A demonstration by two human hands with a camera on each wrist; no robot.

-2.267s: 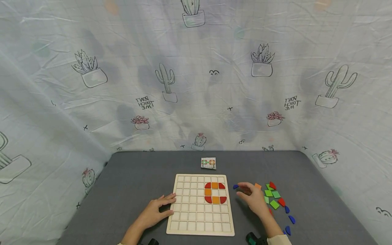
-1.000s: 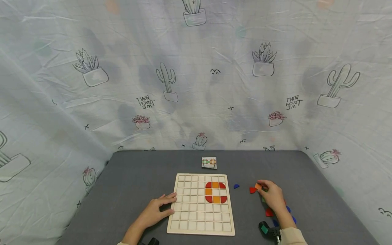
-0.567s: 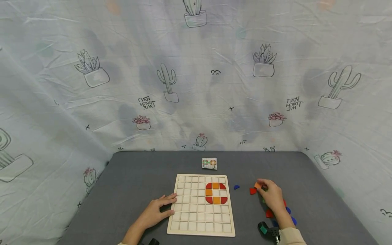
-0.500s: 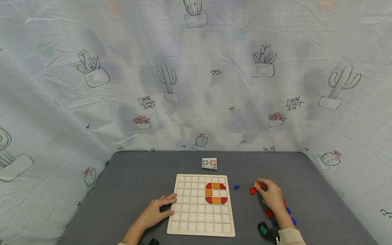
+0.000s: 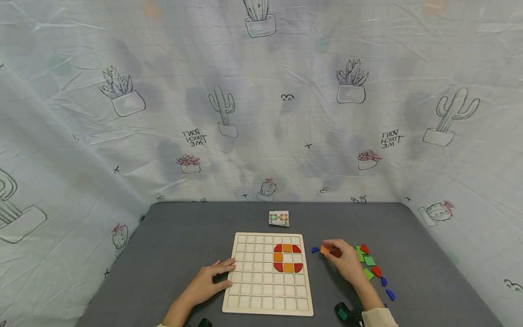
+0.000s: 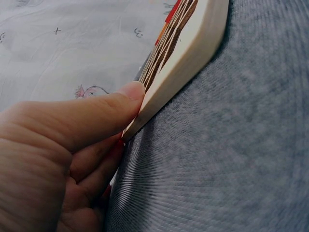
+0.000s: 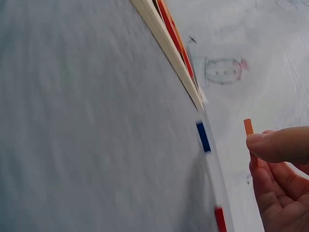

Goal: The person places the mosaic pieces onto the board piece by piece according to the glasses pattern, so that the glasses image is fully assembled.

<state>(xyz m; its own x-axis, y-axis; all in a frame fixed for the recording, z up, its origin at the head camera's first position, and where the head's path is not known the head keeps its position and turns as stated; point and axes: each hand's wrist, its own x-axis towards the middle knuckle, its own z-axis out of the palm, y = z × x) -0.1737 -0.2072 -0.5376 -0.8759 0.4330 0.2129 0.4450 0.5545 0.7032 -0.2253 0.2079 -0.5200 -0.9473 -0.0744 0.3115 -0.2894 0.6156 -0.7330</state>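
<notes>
My right hand (image 5: 344,261) pinches an orange square tile (image 5: 324,250) between thumb and fingers, just right of the board. In the right wrist view the tile (image 7: 248,126) is held edge-on above the table. My left hand (image 5: 206,281) rests beside the wooden grid board (image 5: 255,290), its thumb (image 6: 118,106) and fingertips touching the left edge. On the board, red quarter-round tiles (image 5: 278,267) and orange squares (image 5: 288,248) form a C shape at the upper right. A blue half-round tile (image 5: 315,250) lies between the board and my right hand.
Several green (image 5: 369,261), red (image 5: 376,271) and blue (image 5: 390,295) tiles lie scattered right of my right hand, some hidden by the arm. A small pattern card (image 5: 278,218) lies behind the board. Grey cloth covers the table (image 5: 196,227), with a printed curtain (image 5: 261,113) behind.
My right hand first moved right from near the blue tile to the orange square, pinched it, and has now carried it left towards the board. My left hand has stayed in place.
</notes>
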